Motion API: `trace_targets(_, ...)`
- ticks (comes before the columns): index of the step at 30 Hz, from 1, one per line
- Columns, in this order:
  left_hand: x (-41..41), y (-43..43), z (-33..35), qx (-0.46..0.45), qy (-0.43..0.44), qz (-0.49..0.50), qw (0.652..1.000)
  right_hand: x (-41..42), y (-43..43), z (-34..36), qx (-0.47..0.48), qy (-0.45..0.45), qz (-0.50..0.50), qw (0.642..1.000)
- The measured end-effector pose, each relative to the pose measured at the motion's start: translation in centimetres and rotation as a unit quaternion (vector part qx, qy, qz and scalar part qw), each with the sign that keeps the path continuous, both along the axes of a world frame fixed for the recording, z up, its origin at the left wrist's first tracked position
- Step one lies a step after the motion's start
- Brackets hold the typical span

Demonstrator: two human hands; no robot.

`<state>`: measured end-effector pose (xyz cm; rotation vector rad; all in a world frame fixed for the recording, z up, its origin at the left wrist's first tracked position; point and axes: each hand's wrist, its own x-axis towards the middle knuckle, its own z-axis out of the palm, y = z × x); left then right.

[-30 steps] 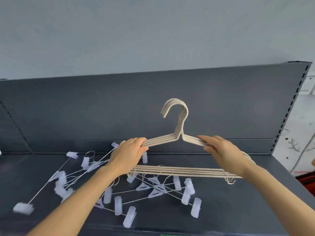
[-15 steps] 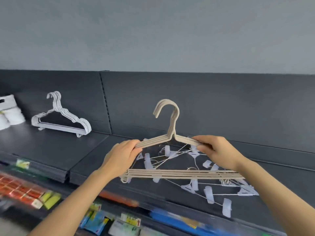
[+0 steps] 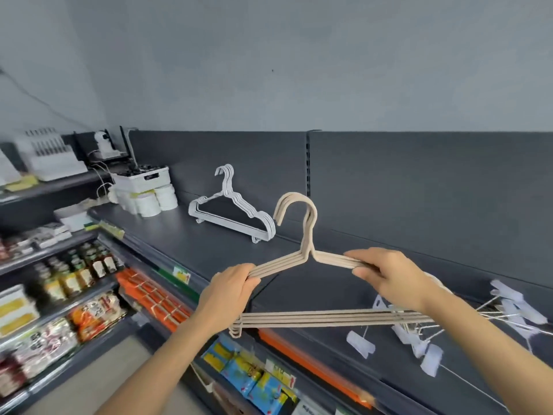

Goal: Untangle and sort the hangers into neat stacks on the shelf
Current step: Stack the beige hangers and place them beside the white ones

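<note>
The left hand [image 3: 230, 290] and right hand [image 3: 389, 280] grip the beige hangers [image 3: 329, 320], axis 9-to-3 o'clock; the white stack [image 3: 233, 211] lies at 12 o'clock from the nearer left hand.

Pale grey wall [image 3: 299, 70], dark shelving [image 3: 179, 235], stocked racks [image 3: 59, 317]

Matt, smooth-surfaced beige hangers [image 3: 329, 318], plastic by their look; a dark grey metal shelf [image 3: 185, 241] in dull painted finish; far left, smooth white plastic hangers [image 3: 263, 223] with slight sheen; right, thin bright metal-wire hangers [image 3: 431, 359] carrying pale translucent plastic clips.
</note>
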<state>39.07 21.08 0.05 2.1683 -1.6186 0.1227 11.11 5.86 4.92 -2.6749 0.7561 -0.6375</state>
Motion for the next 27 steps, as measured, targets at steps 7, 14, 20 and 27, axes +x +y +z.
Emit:
trace_targets(7, 8.5, -3.4, -0.6, 0.010, -0.027, 0.041, 0.999, 9.5, -4.9, -1.1, 0.022, -0.018, 0.039, 0.999)
trace_targets(14, 17.0, -9.6, -0.8, 0.033, -0.028, 0.051, 0.998, 18.0, -10.6, -2.2, 0.025, -0.017, 0.044, 0.999)
trace_targets(20, 23.0, -12.2, -1.9, 0.035, -0.016, 0.037, 0.999, 23.9, -12.7, -3.5, 0.019, -0.011, 0.032, 0.999)
trace_targets(27, 30.5, -14.3, -2.5, 0.050, -0.012, 0.000, 0.999, 30.9, -13.6, -5.1, 0.007, -0.004, -0.008, 1.000)
